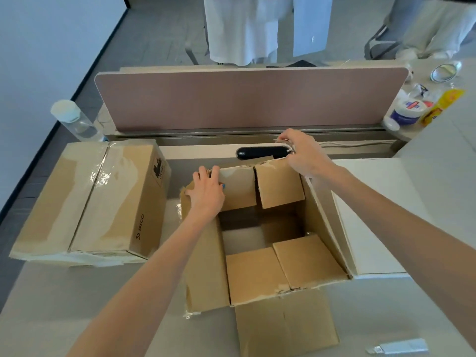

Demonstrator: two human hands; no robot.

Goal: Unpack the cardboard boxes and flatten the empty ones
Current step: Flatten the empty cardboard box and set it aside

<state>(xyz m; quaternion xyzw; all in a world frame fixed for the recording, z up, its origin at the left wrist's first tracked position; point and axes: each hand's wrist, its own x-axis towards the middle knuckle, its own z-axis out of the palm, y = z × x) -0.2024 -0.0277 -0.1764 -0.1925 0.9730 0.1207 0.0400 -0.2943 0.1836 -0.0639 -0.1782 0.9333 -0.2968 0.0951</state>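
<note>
Box [255,274] corner in right grip [306,155]

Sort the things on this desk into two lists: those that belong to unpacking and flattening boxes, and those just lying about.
Belongs to the job: open box, with the left hand resting on a far flap and the right hand gripping its far corner; taped box; box cutter.

Just lying about: water bottle; white tub; yellow packet; desk divider.
</note>
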